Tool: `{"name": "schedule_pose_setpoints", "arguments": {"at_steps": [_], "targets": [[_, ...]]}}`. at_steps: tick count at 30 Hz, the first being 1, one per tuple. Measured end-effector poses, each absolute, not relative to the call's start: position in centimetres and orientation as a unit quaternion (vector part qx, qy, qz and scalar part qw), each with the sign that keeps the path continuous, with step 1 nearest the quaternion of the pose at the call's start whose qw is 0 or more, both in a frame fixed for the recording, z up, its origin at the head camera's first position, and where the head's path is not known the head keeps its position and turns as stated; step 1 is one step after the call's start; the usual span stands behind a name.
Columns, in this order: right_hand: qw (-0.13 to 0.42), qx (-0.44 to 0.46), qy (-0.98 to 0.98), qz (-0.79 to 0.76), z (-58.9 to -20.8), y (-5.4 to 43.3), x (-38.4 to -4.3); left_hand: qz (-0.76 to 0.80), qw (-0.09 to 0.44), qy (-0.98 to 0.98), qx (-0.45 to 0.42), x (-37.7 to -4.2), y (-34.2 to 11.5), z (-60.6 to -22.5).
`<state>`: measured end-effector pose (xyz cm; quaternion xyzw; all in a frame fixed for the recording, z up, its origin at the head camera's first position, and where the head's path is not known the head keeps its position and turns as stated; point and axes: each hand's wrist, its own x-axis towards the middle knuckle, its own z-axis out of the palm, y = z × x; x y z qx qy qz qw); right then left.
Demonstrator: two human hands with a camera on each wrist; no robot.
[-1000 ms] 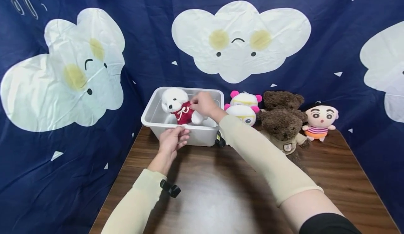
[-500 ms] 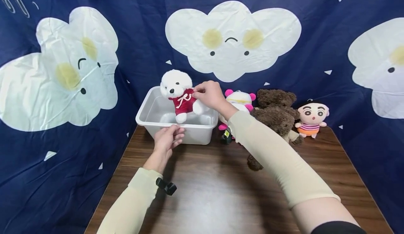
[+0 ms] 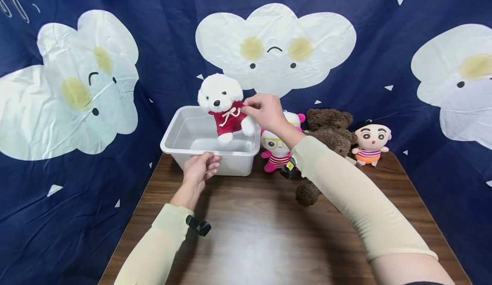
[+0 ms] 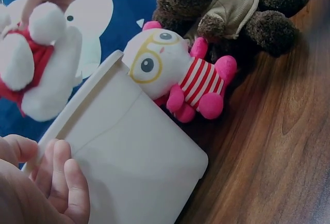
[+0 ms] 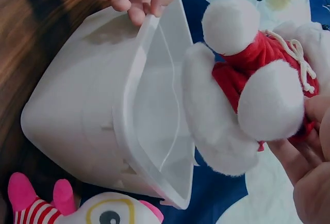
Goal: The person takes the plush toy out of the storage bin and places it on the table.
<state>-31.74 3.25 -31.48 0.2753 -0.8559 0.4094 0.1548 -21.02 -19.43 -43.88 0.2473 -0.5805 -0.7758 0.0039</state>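
A white plush dog in a red drawstring top hangs above the right part of a light grey plastic bin. My right hand pinches the dog's top at its side; in the right wrist view the fingers go behind the red cloth. With my left hand I hold the bin's front rim, thumb over the edge and fingers against the outer wall. Inside, the part of the bin that shows holds nothing else.
Right of the bin sits a pink-and-white plush with yellow glasses. Brown teddy bears come beside it, partly behind my right arm. A plush boy doll sits farther right on the wooden table. A blue cloud-print cloth hangs behind.
My right hand has lifted the plush dog up out of the bin and slightly right. The left hand stays on the rim, while the head view has shifted a little.
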Motion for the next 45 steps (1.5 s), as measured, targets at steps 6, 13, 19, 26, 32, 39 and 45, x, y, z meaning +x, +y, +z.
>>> {"name": "schedule_pose_setpoints", "arguments": {"at_steps": [6, 13, 19, 26, 32, 39, 45], "targets": [[0.177, 0.284, -0.836, 0.435, -31.1, 5.5, -31.1, -0.776, 0.003, -0.579, 0.248, -21.2, -19.3, -44.2], [0.191, 0.276, -0.830, 0.445, -30.8, 8.4, -30.0, -0.778, 0.005, -0.577, 0.248, -21.4, -19.2, -44.5], [0.212, 0.261, -0.813, 0.475, -30.5, 11.1, -29.5, -0.778, 0.007, -0.578, 0.246, -21.7, -19.1, -44.3], [0.235, 0.228, -0.799, 0.504, -30.0, 14.5, -28.9, -0.776, 0.009, -0.578, 0.255, -21.6, -19.1, -44.1], [0.256, 0.186, -0.797, 0.515, -30.0, 17.3, -28.6, -0.775, 0.003, -0.579, 0.252, -21.4, -19.3, -44.1], [0.273, 0.142, -0.797, 0.519, -30.3, 20.4, -28.2, -0.776, 0.002, -0.579, 0.252, -21.5, -19.3, -44.2], [0.295, 0.110, -0.793, 0.522, -31.0, 22.7, -27.9, -0.773, 0.003, -0.582, 0.253, -21.5, -19.2, -44.3]]}}
